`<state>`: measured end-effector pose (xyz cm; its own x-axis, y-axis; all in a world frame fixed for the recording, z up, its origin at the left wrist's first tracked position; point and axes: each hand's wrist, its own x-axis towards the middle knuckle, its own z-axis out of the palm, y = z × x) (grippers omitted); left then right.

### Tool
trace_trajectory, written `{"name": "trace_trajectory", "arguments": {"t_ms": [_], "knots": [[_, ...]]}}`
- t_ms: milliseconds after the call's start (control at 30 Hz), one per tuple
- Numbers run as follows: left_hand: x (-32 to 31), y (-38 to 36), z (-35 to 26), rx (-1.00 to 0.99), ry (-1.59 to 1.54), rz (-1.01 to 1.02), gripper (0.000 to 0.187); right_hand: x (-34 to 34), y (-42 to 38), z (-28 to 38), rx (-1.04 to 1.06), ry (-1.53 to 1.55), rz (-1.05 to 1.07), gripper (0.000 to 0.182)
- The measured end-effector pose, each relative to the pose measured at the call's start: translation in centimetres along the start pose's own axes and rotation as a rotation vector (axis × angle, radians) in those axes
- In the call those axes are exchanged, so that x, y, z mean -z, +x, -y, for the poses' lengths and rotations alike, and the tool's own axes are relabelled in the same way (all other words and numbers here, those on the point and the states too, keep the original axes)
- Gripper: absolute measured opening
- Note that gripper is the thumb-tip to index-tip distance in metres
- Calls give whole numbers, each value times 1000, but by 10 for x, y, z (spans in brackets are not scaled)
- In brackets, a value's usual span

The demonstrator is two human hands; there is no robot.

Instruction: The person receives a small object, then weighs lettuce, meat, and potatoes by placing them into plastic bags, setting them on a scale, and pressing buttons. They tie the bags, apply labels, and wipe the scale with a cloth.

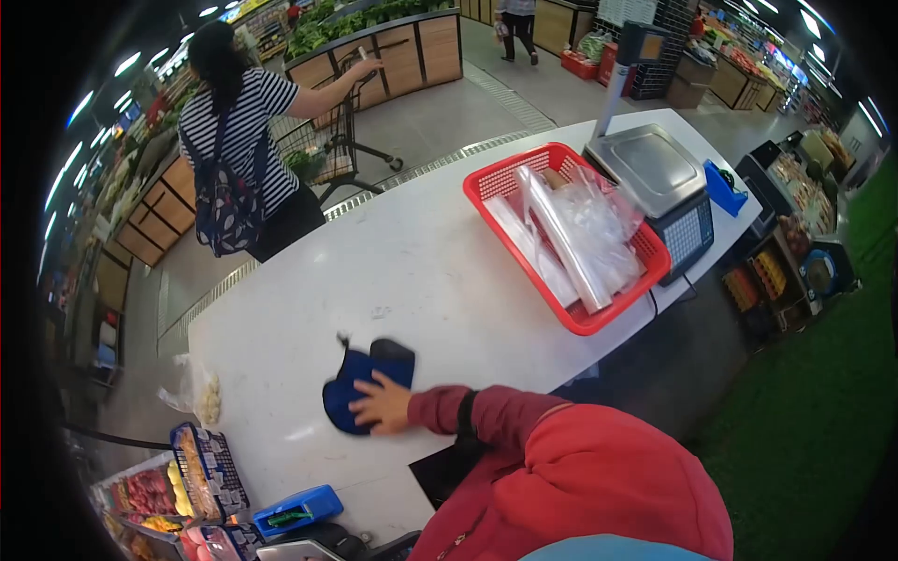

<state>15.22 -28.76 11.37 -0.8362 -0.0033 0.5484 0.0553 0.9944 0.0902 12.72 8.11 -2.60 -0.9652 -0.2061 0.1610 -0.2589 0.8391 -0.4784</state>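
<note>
My right hand [382, 404] lies with spread fingers on a dark blue fabric item [351, 388] on the white table [412, 271]. The item has a rounded outline, a darker grey part at its upper right and a short cord at its upper left. My palm covers its right edge, and no fingers are wrapped round it. A maroon sleeve with a black band runs from my wrist to the lower right. My left hand is not in view.
A red basket [585, 327] with plastic bags stands beside a weighing scale [650, 164]. A bagged item [208, 397], blue basket [210, 467] and blue holder [299, 510] are lower left. Beyond the table, a person [238, 140] holds a shopping cart [346, 154].
</note>
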Motion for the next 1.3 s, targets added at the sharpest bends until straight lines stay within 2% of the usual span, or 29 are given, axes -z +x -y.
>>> {"name": "trace_trajectory", "arguments": {"t_ms": [33,67,133,167,200,233,267,367,400,467,500,600,667,700,733,767,800,833,867,933,1000,1033,1067,1133,1167,1200,1233,1267,1300], "knots": [[11,-5,-3,51,44,96,25,-11,-19,39,72,48,81,45],[12,-11,4,21,54,37,25,-14,-42,66,117,45,117,44],[-10,-17,28,-34,75,-71,26,-31,-77,64,91,92,71,40],[-27,-17,42,186,-123,14,29,-4,-100,64,-43,130,51,36],[-25,-13,47,173,-157,74,29,-4,-124,48,-121,70,-89,35],[-18,-10,44,163,-190,134,31,-11,-140,52,-64,20,-154,33],[-11,-10,40,152,-222,194,36,19,-178,23,-280,-58,-302,31],[0,-34,35,10,-479,-107,36,55,-271,12,-659,-302,-486,29],[8,-50,29,38,-634,-26,36,59,-297,13,-776,-402,-539,29],[41,-102,8,98,-937,139,34,70,-330,28,-1004,-252,-614,28],[42,-129,8,140,-1031,338,32,67,-332,36,-1064,-212,-653,27],[77,-196,-12,281,-1209,934,32,39,-300,51,-993,220,-586,26],[87,-215,-14,177,-1201,1144,38,50,-256,121,-691,668,-337,36],[97,-217,-18,174,-1159,1217,48,53,-240,161,-510,806,-199,39],[107,-219,-20,427,-1263,1274,56,55,-225,202,-335,963,-44,42],[115,-217,-18,608,-1567,1304,60,65,-213,236,-5,851,139,41],[101,-225,-15,817,-2106,1256,59,79,-206,261,347,756,271,40],[93,-233,-3,955,-2221,1005,48,88,-203,283,440,513,455,39],[92,-237,7,994,-2219,881,41,96,-199,291,549,249,577,39],[95,-244,43,1023,-2215,691,29,90,-200,291,418,298,533,40],[145,-239,80,1103,-2104,379,30,79,-206,270,129,468,443,36],[165,-238,88,1126,-2050,259,31,65,-218,240,-86,628,423,33],[154,-253,120,1004,-2105,40,33,65,-224,226,-127,621,417,32],[179,-262,175,914,-1908,-231,35,65,-234,216,-166,566,434,33],[181,-267,218,944,-1894,-310,34,64,-239,212,-181,560,448,33],[203,-260,233,1119,-1766,-456,36,61,-241,212,-200,553,459,33],[210,-254,257,1050,-1658,-527,35,59,-243,215,-177,541,470,32],[197,-256,298,1124,-1573,-601,36,56,-242,218,-171,527,482,33],[207,-252,317,1336,-1349,-545,39,53,-243,222,-168,517,489,33]]}}
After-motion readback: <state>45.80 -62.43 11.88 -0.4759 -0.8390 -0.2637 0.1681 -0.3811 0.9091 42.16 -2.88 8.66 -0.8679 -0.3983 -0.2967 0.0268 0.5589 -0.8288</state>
